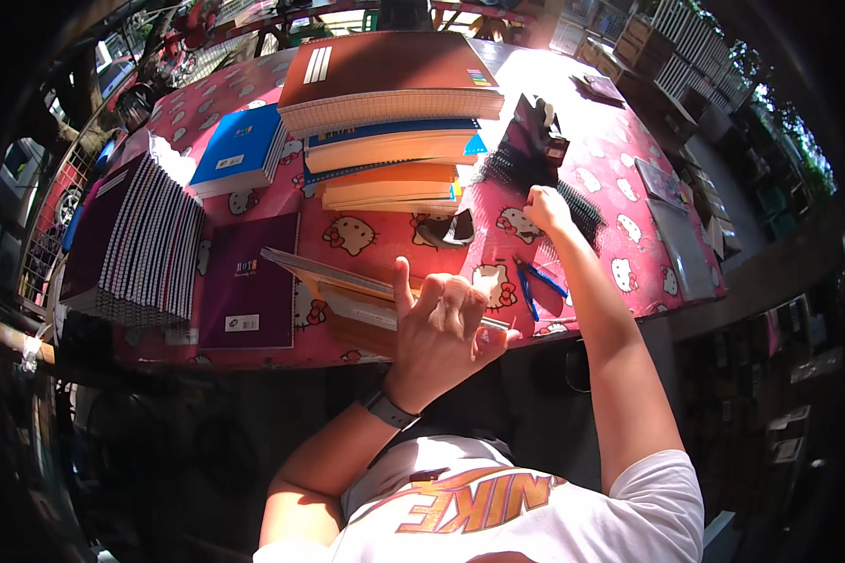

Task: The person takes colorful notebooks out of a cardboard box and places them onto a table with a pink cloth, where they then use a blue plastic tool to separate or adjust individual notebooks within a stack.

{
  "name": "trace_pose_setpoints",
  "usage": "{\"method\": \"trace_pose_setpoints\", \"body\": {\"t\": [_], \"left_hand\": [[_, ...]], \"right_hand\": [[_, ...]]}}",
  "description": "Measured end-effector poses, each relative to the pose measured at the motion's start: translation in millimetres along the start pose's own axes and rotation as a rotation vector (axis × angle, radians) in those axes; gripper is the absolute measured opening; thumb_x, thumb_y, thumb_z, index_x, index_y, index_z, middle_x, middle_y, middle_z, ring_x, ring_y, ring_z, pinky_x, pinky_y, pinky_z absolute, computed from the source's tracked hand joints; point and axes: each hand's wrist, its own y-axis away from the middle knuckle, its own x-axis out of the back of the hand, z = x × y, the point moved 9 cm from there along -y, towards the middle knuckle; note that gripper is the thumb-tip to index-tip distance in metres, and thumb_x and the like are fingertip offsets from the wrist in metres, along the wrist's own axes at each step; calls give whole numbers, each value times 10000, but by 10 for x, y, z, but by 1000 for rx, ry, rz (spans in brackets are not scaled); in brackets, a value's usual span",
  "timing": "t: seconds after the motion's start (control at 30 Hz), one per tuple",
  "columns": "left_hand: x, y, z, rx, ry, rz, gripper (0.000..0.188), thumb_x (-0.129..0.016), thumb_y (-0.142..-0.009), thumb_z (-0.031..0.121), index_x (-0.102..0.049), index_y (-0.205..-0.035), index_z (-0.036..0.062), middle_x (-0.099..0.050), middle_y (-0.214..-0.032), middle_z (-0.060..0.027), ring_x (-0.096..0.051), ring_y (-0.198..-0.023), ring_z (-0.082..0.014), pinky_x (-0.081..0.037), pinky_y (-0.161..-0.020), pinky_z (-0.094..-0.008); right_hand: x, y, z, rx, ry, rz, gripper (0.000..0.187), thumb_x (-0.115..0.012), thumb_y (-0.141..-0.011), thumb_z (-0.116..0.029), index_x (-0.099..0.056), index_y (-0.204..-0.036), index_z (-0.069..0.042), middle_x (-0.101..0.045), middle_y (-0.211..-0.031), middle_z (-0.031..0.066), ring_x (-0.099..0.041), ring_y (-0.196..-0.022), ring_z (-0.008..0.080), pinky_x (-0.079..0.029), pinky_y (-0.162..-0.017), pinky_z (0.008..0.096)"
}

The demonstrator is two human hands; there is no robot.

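My left hand (pixel 446 319), with a dark watch on its wrist, is closed on a notebook (pixel 352 293) at the table's near edge. Its cover and sheets stand partly parted, and the fingers hide its right part. Farther right, my right hand (pixel 546 208) reaches into a pile of black binding coils (pixel 521 167). Its fingers are curled together, and whatever they pinch is hidden. Between the two hands lie blue-handled pliers (pixel 538 286). A dark curved object (pixel 446 229) rests beyond my left hand.
A tall stack of notebooks with a brown one (pixel 394 75) on top stands at the back. At left are stacked spiral notebooks (pixel 145 244), a blue notebook (pixel 239 148) and a purple cover (pixel 249 281). Clear plastic packets (pixel 674 235) lie along the right edge of the pink tablecloth (pixel 624 272).
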Motion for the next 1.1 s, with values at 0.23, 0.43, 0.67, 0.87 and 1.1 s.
{"method": "trace_pose_setpoints", "body": {"t": [0.23,0.43,0.67,0.87,1.1], "left_hand": [[-54,-118,85,-33,69,101,213,-616,-685,299,-619,-804,123,-505,-846,-29,-477,-947,-212,-60,-988,-667],[-73,-178,100,29,-17,111,248,-625,-712,313,-634,-865,118,-500,-1017,-5,-423,-1113,-218,6,-958,-685],[-24,-161,50,50,16,136,161,-608,-730,267,-620,-816,131,-534,-1010,-4,-450,-1097,-207,25,-965,-682],[-50,-235,66,3,57,-81,386,-654,-721,323,-614,-1037,106,-576,-938,-63,-500,-975,-231,-147,-1032,-556],[77,-183,-95,-119,387,7,240,-692,-710,108,-664,-946,145,-620,-891,-36,-579,-814,-200,-361,-914,-398]], "right_hand": [[382,69,149,-6,29,226,242,-613,-734,-118,-581,-967,-59,-614,-913,163,-579,-930,323,-454,-814,390],[781,233,343,-116,-266,286,248,-440,-771,-59,-536,-999,-80,-601,-901,195,-565,-907,376,-450,-796,433],[1501,1181,-322,3,-1287,80,335,-476,-876,-146,-464,-1203,-73,-441,-689,-13,-418,-534,46,-355,-473,194],[1376,1929,-864,206,-1630,-170,443,-471,-854,-62,-383,-1288,-75,-512,-875,40,-461,-672,74,-400,-598,206],[1163,2198,-1166,317,-1597,-401,399,-454,-936,-191,-359,-1307,-79,-473,-790,9,-436,-647,63,-373,-575,187]]}}
